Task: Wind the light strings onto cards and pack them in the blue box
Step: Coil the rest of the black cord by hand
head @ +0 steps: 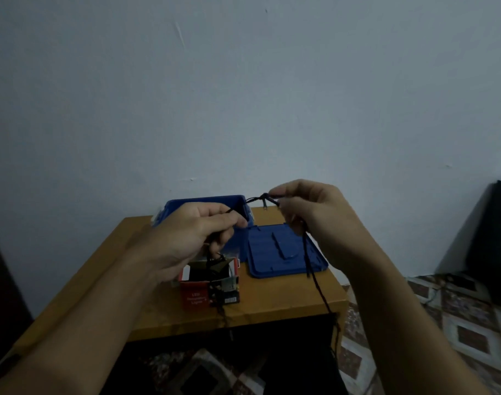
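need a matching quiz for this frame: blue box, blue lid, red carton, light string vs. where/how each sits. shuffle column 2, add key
Column 1
1. blue box
2. blue lid
3. red carton
4. light string

Column 2
A. pinched by left hand and right hand, tail hanging past the front edge of the table
B. open-topped, at the table's back by the wall
C. flaps open, near the table's front edge
D. lying flat on the table, right of the red carton

Pairs: 1-B; 2-D; 3-C; 4-A
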Available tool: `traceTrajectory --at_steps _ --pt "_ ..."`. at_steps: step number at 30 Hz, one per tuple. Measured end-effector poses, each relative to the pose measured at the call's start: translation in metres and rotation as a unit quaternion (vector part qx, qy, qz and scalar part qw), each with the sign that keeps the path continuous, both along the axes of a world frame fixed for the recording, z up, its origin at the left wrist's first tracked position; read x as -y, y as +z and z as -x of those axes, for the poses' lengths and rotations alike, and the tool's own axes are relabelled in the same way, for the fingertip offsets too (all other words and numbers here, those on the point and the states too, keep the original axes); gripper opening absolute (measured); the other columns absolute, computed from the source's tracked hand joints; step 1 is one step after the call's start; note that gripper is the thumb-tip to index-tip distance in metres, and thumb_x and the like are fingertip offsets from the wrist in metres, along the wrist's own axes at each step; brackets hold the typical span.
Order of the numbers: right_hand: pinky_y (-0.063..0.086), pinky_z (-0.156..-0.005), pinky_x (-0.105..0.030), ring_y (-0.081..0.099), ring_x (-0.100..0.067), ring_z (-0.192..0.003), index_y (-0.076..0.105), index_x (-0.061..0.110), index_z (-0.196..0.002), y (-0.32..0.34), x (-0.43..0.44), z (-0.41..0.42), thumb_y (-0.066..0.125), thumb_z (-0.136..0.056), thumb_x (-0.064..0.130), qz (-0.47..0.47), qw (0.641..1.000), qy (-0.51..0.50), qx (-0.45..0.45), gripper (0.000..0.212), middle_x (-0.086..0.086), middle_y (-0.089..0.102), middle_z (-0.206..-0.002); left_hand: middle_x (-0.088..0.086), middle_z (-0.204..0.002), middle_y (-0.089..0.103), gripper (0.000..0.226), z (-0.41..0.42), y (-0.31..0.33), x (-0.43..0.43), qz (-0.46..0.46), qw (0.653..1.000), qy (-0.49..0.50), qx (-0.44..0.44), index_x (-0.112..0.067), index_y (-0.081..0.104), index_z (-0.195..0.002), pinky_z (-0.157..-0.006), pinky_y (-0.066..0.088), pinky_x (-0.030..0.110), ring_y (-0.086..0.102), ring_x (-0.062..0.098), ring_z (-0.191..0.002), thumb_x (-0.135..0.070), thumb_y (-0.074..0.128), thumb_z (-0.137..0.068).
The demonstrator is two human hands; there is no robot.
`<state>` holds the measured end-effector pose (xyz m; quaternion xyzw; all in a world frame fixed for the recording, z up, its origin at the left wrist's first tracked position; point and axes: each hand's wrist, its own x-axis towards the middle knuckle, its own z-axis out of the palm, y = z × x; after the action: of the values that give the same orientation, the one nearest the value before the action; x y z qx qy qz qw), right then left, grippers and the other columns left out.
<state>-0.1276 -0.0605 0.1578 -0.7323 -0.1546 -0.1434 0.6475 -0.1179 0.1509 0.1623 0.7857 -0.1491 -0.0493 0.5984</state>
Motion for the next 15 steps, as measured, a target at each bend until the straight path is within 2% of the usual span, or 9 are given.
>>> traceTrajectory --at_steps 2,5,8,10,11,13,15 --pt "0.037 -0.051 -0.022 0.045 -0.009 -0.054 0.07 0.007 -0.1 0.0005 -0.0025 0.0028 0.063 -0.096 0.011 0.062 0.997 0.045 -0.013 0.009 0.005 0.056 -0.06 0.002 -0.063 0.053 0.021 -0.0003 0.0022 0.0027 0.023 1.0 0.003 0.007 -0.004 0.073 -0.093 -0.052 0.039 0.023 0.043 0.014 -0.055 -0.018 0.058 -0.097" --pt "0.034 -0.052 -0.029 0.04 -0.017 -0.058 0.071 0.009 -0.092 0.0011 -0.0057 0.0064 0.064 -0.098 0.029 0.141 0.989 0.051 0.001 0.022 -0.003 0.049 -0.063 0.003 -0.064 0.055 0.019 0.0006 0.0043 0.0083 0.04 0.999 0.002 0.022 -0.002 0.073 -0.093 -0.053 0.037 0.027 0.044 0.016 -0.058 -0.016 0.06 -0.095" --pt "0.036 -0.055 -0.038 0.04 -0.02 -0.058 0.072 0.012 -0.089 -0.0001 -0.0072 0.0048 0.059 -0.1 0.028 0.075 0.995 -0.014 0.056 0.024 -0.003 0.047 -0.061 0.012 -0.082 0.067 0.016 0.0015 0.0045 0.0081 -0.006 0.999 0.002 0.034 -0.01 0.075 -0.083 -0.069 0.047 0.032 0.059 0.022 -0.079 -0.018 0.065 -0.092" --pt "0.039 -0.053 -0.035 0.042 -0.019 -0.057 0.07 0.009 -0.092 0.0 -0.0065 0.002 0.054 -0.103 0.024 0.01 0.997 -0.029 0.067 0.024 0.003 0.048 -0.058 0.011 -0.097 0.074 0.017 0.0011 0.0039 0.0054 -0.072 0.997 -0.003 0.034 -0.018 0.076 -0.077 -0.087 0.052 0.037 0.066 0.028 -0.096 -0.024 0.067 -0.091" --pt "0.041 -0.052 -0.03 0.043 -0.016 -0.056 0.068 0.007 -0.093 0.0004 -0.0057 0.0011 0.053 -0.103 0.022 -0.007 0.997 -0.032 0.071 0.024 0.004 0.049 -0.058 0.007 -0.098 0.075 0.018 0.0014 0.0035 0.0043 -0.1 0.994 -0.003 0.031 -0.019 0.075 -0.077 -0.093 0.051 0.04 0.067 0.025 -0.102 -0.027 0.067 -0.091" --pt "0.043 -0.052 -0.024 0.046 -0.013 -0.056 0.069 0.004 -0.093 0.0023 -0.0037 0.0 0.054 -0.102 0.02 -0.012 0.997 -0.031 0.066 0.024 0.003 0.052 -0.06 0.002 -0.089 0.076 0.017 0.0014 0.0026 0.0029 -0.11 0.994 0.001 0.026 -0.017 0.072 -0.083 -0.094 0.051 0.041 0.069 0.019 -0.096 -0.028 0.064 -0.093" --pt "0.043 -0.055 -0.026 0.049 -0.014 -0.058 0.071 0.003 -0.094 0.0038 -0.0013 -0.0007 0.058 -0.1 0.021 0.009 0.999 -0.005 0.039 0.023 -0.001 0.055 -0.064 0.005 -0.077 0.072 0.016 0.0017 0.0029 0.0034 -0.064 0.998 0.003 0.023 -0.012 0.068 -0.089 -0.083 0.055 0.039 0.069 0.019 -0.08 -0.024 0.061 -0.096"
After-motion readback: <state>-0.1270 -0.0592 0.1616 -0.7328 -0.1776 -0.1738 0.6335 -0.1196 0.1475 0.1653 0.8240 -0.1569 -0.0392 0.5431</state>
